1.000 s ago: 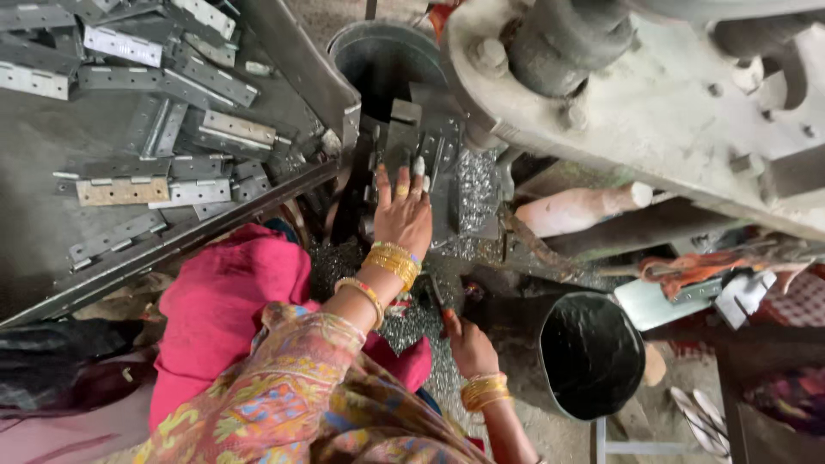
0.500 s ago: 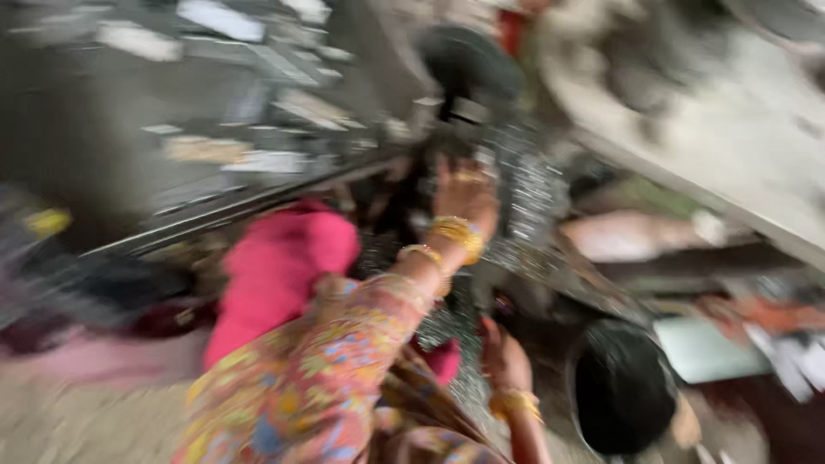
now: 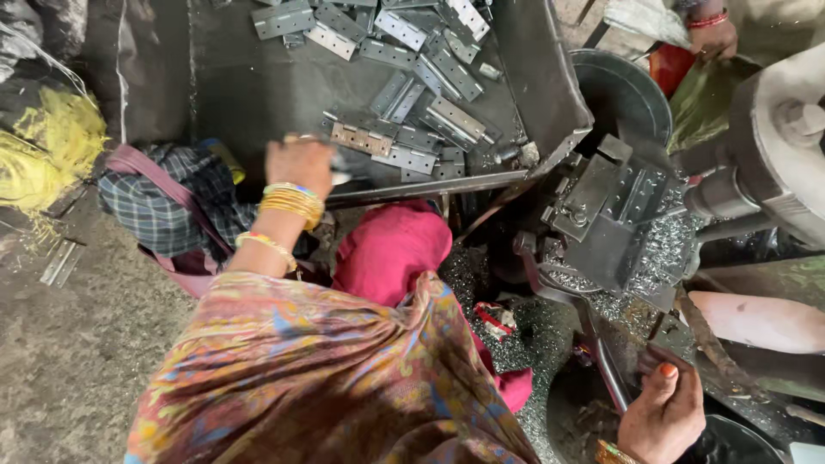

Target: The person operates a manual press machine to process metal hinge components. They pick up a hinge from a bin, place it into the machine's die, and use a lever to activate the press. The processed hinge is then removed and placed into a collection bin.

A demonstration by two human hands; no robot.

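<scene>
Left hand (image 3: pixel 296 165) has been moved from the machine (image 3: pixel 606 215) to the tray (image 3: pixel 258 94), closed on a hinge (image 3: pixel 361 137) apparently; right hand (image 3: pixel 662 417) kept clamped on the lever (image 3: pixel 593 344).

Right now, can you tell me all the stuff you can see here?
flat grey metal hinges: many, grey, scattered in the tray, upper middle
dark metal tray: one, dark grey, top centre
grey metal press machine: one, grey, right of centre
shiny metal shavings: a heap, silver, around the machine
round black bucket: one, black, upper right
checked cloth bag: one, blue-grey with a purple strap, left
yellow fibre bundle: one, yellow, far left
another person's hand: one, red bangles, top right
left hand: gold bangles, reaching over the tray edge
right hand: on a dark lever, lower right
</scene>
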